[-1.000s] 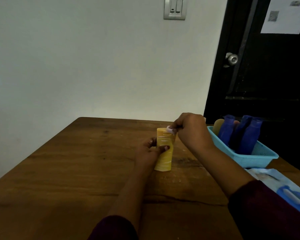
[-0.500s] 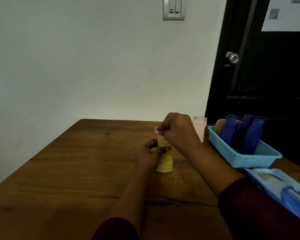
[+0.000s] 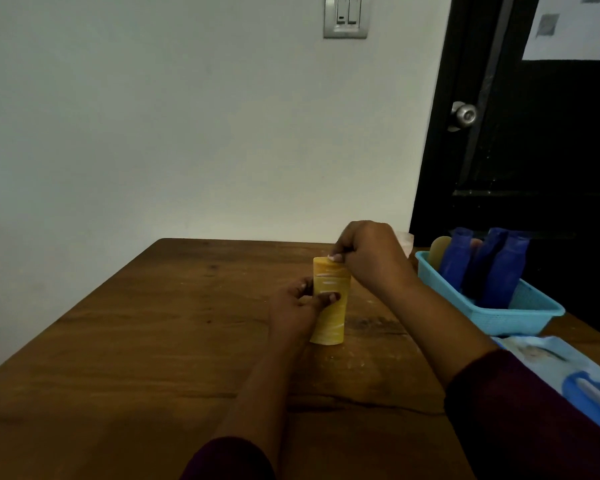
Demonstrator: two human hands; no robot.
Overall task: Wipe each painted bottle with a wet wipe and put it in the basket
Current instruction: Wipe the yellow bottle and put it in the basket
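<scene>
A yellow painted bottle (image 3: 329, 320) stands upright on the wooden table (image 3: 153, 341), streaked with white. My left hand (image 3: 297, 308) grips its middle, thumb across the front. At the bottle's top right edge my right hand (image 3: 369, 252) pinches a small wet wipe (image 3: 335, 258), most of it hidden in the fingers. The turquoise basket (image 3: 499, 315) sits to the right and holds blue painted bottles (image 3: 499, 271) and a tan one (image 3: 439, 252).
A blue wet wipe pack (image 3: 568, 379) lies at the table's right edge near my right sleeve. A pale pink bottle (image 3: 405, 242) peeks out behind my right hand. A black door with a knob (image 3: 463, 114) stands behind the basket.
My right hand, which had slid left across the bottle's top with the wipe, is back at the top right edge. My left hand keeps its grip on the bottle.
</scene>
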